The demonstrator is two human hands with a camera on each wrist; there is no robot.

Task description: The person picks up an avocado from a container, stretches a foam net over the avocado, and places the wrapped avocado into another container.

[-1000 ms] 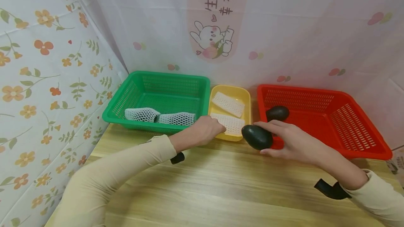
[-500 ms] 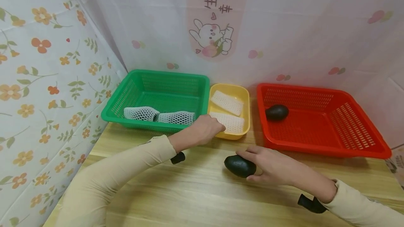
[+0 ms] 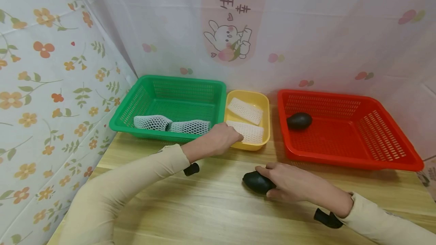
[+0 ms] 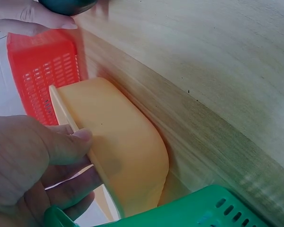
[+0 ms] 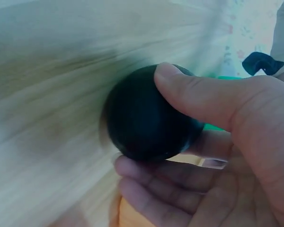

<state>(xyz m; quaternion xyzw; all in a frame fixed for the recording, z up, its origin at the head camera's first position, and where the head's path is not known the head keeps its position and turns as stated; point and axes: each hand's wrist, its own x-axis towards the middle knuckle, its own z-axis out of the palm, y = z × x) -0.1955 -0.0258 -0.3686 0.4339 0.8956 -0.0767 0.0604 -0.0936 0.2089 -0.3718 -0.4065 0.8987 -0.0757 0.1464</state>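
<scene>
the right hand [image 3: 289, 181] grasps an avocado [image 3: 257, 182], thumb on 1 side and bent fingers on the other, knuckles up, at the table [image 3: 204, 214] in front of the tray [image 3: 250, 147]; its forearm slants in from the lower right. the left hand [image 3: 220, 139] pinches the tray's rim, thumb outside, fingers bent behind, near a net [image 3: 251, 132], its arm stretched forward past the green basket [image 3: 184, 90].
</scene>
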